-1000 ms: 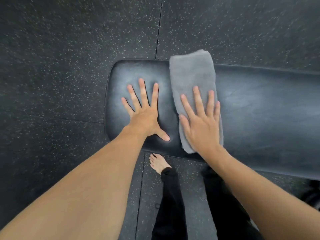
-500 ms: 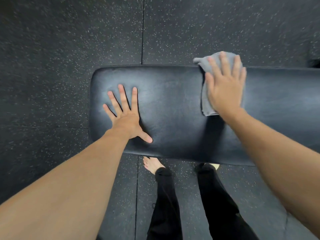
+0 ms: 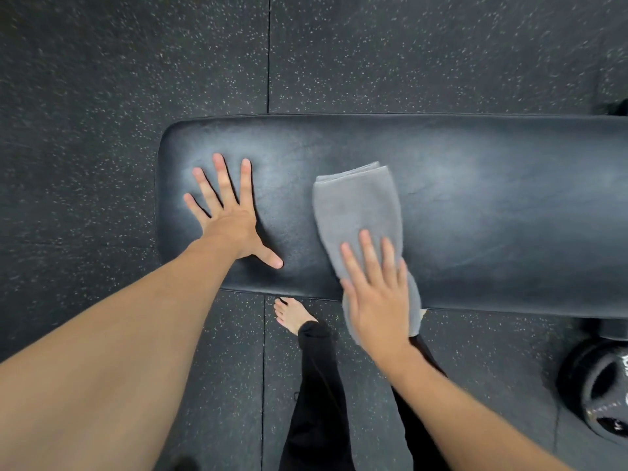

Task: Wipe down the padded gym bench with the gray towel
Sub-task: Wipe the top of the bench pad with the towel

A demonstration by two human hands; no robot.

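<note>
Head view: right hand (image 3: 377, 297) flat on gray towel (image 3: 356, 212), grip seemingly open; left hand (image 3: 231, 222) splayed on bench (image 3: 492, 205).

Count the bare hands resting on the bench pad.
2: the left hand lies flat on the bench near its end; the right hand presses the gray towel at its near edge.

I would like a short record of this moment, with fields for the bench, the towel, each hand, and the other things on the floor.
bench: black padded bench, lying across the view
towel: folded gray towel, on the pad, its near end hanging over the near edge
right hand: right hand, flat on the towel's near end
left hand: left hand, fingers spread, flat on the bare pad
floor: speckled dark floor; bare foot; weight plate at the right
</note>
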